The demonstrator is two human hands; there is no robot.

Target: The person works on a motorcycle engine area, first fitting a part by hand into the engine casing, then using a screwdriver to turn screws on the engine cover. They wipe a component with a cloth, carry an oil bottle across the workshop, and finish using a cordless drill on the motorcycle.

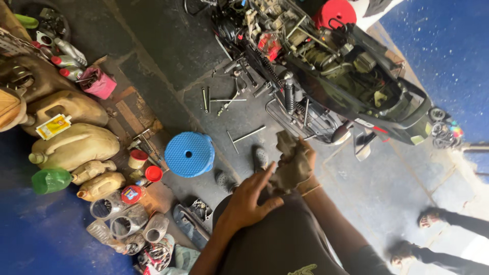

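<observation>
Right hand (300,165) grips a crumpled, grimy brown cloth rag (288,162), fingers curled around it; left hand (248,199) lies open, fingers spread, touching the rag's edge. Beyond them sits a stripped black scooter (356,86); left, a round blue plastic stool (189,154).

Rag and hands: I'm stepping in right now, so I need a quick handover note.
Right hand grips a dirty rag. Left hand is open, fingers flat against the rag.
Scooter stands ahead with panels off and engine bared.
T-handle wrenches and small parts lie loose on the floor beside it, with a blue stool close by.
Done: covers removed.
Left: scooter open, tools not gathered.
</observation>
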